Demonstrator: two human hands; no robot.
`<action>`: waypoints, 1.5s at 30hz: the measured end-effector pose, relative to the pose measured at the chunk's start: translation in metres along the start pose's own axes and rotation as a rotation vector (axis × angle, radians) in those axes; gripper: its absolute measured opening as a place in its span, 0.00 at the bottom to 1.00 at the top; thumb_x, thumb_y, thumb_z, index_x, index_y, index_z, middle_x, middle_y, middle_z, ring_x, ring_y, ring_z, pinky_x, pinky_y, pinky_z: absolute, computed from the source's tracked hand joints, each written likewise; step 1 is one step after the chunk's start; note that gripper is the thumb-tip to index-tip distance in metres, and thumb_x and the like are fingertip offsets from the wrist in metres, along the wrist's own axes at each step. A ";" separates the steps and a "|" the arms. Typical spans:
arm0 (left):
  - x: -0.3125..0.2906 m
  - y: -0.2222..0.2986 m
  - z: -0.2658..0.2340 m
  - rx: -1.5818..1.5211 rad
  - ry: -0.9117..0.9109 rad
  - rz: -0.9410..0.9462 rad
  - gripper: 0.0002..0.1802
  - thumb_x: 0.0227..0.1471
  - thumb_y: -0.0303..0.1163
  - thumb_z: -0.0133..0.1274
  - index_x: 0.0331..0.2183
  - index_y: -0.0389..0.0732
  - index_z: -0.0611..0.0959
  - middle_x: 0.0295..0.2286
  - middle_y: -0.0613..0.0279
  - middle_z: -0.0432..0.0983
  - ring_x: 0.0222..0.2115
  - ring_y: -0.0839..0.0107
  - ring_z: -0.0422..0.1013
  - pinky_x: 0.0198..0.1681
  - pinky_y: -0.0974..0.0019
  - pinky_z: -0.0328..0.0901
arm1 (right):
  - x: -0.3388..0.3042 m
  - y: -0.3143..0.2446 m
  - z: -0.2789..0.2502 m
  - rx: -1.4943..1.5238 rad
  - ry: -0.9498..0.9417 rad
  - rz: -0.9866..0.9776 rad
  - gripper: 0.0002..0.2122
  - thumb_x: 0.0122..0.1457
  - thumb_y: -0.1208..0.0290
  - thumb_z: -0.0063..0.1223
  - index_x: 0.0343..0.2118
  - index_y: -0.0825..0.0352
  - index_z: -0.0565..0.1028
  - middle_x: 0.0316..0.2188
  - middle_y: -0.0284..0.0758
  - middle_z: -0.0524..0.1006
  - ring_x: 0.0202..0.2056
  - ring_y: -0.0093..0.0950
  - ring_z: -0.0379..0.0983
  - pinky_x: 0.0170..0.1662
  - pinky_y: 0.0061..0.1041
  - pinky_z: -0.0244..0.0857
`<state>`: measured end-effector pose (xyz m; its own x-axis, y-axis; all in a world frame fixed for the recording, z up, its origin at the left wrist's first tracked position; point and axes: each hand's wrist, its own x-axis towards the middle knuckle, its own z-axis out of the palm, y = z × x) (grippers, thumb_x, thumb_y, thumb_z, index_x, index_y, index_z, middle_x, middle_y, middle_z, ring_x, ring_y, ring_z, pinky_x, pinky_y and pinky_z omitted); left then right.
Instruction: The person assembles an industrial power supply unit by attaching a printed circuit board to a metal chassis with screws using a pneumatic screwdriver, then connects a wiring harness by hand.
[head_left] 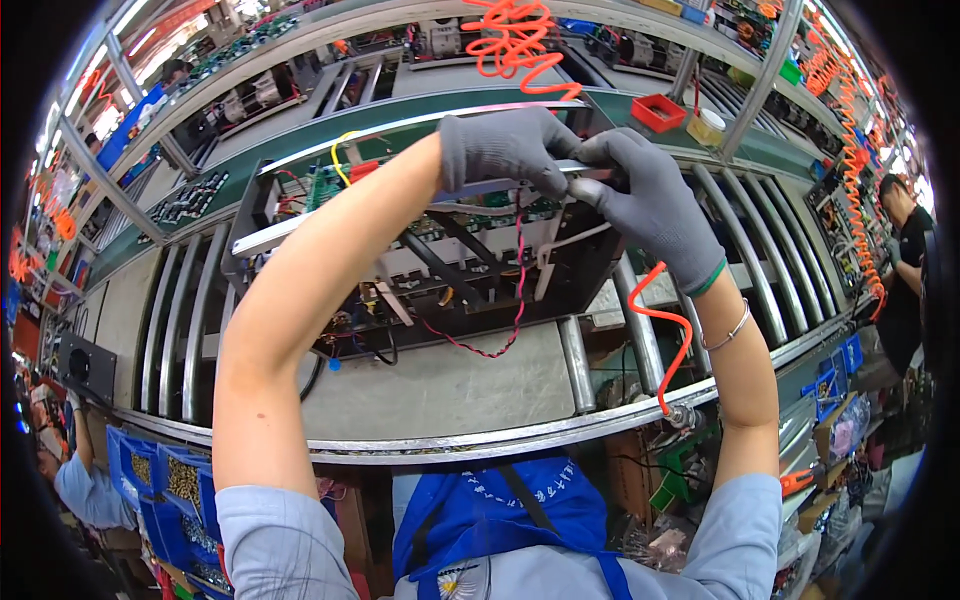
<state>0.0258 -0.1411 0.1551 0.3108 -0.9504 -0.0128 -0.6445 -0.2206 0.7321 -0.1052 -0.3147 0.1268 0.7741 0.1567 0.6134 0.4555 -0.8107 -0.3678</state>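
A black open-frame chassis (585, 262) holding green circuit boards and wiring lies on the conveyor before me. A pale metal rail (290, 232) runs along its upper side. My left hand (508, 150), in a grey knit glove, is closed at the rail, fingers bent down over it. Just right of it, my gloved right hand (655, 195) pinches at the rail's right part. The fingertips nearly meet, and whatever small part lies between them is hidden. A twisted red-and-black wire (520, 275) hangs below my hands in a loop.
Metal rollers (755, 245) flank a flat conveyor plate (440, 390). An orange air hose (685, 350) drops beside my right forearm. Beyond stand a red bin (658, 112) and a white jar (707, 125); blue bins of screws (180, 480) sit lower left. A co-worker (905, 240) stands at right.
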 end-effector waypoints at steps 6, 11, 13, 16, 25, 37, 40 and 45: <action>-0.001 0.006 0.001 0.087 -0.004 -0.003 0.27 0.35 0.37 0.63 0.42 0.38 0.84 0.26 0.65 0.77 0.28 0.76 0.69 0.35 0.69 0.64 | -0.005 0.009 0.007 0.026 0.065 -0.001 0.14 0.49 0.70 0.64 0.36 0.68 0.74 0.32 0.39 0.75 0.35 0.37 0.76 0.39 0.31 0.70; 0.001 -0.002 -0.009 -0.139 0.074 0.033 0.25 0.43 0.35 0.60 0.45 0.36 0.81 0.33 0.66 0.75 0.27 0.78 0.68 0.29 0.75 0.61 | -0.001 -0.002 0.002 0.082 0.047 0.064 0.13 0.50 0.69 0.63 0.36 0.68 0.74 0.33 0.39 0.76 0.34 0.35 0.77 0.39 0.30 0.70; -0.009 -0.010 -0.028 -0.230 0.222 0.120 0.21 0.52 0.28 0.54 0.49 0.34 0.78 0.38 0.60 0.76 0.26 0.77 0.69 0.23 0.78 0.61 | 0.002 -0.005 0.006 0.065 0.011 0.126 0.13 0.51 0.66 0.63 0.36 0.67 0.75 0.35 0.39 0.76 0.35 0.34 0.77 0.40 0.31 0.70; -0.035 0.007 -0.033 -0.938 0.455 -0.076 0.23 0.57 0.18 0.41 0.54 0.27 0.69 0.46 0.49 0.75 0.37 0.70 0.77 0.38 0.77 0.73 | 0.001 -0.005 0.006 -0.108 0.008 0.156 0.13 0.50 0.63 0.62 0.35 0.64 0.76 0.37 0.37 0.75 0.38 0.35 0.76 0.43 0.32 0.69; -0.152 0.070 0.066 -0.483 0.458 -0.159 0.23 0.63 0.38 0.47 0.54 0.34 0.70 0.31 0.54 0.80 0.18 0.77 0.74 0.16 0.79 0.65 | -0.005 -0.092 0.005 0.160 0.007 -0.127 0.12 0.55 0.62 0.55 0.37 0.64 0.78 0.33 0.39 0.76 0.38 0.39 0.74 0.42 0.36 0.68; -0.219 0.033 0.109 -0.570 0.692 -0.101 0.28 0.62 0.47 0.48 0.54 0.34 0.70 0.26 0.57 0.77 0.15 0.75 0.73 0.14 0.78 0.63 | -0.015 -0.136 0.072 0.405 -0.305 -0.256 0.09 0.53 0.70 0.58 0.33 0.71 0.77 0.26 0.41 0.76 0.29 0.35 0.75 0.34 0.30 0.68; -0.230 0.000 0.107 0.462 1.120 0.102 0.31 0.54 0.45 0.57 0.53 0.37 0.72 0.33 0.54 0.78 0.29 0.65 0.78 0.29 0.67 0.72 | 0.004 -0.146 0.076 0.339 -0.205 -0.126 0.12 0.54 0.61 0.55 0.32 0.66 0.80 0.26 0.41 0.79 0.29 0.38 0.77 0.33 0.32 0.70; -0.228 -0.010 0.086 1.184 1.035 -0.272 0.59 0.25 0.50 0.72 0.58 0.38 0.65 0.54 0.51 0.65 0.57 0.55 0.61 0.63 0.52 0.51 | 0.027 -0.139 0.110 0.092 -0.079 -0.115 0.13 0.55 0.57 0.54 0.30 0.63 0.81 0.24 0.39 0.78 0.27 0.37 0.78 0.33 0.35 0.71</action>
<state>-0.0987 0.0585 0.0926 0.5029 -0.4128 0.7594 -0.4942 -0.8581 -0.1392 -0.0992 -0.1356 0.1182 0.7451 0.2922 0.5995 0.5786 -0.7303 -0.3631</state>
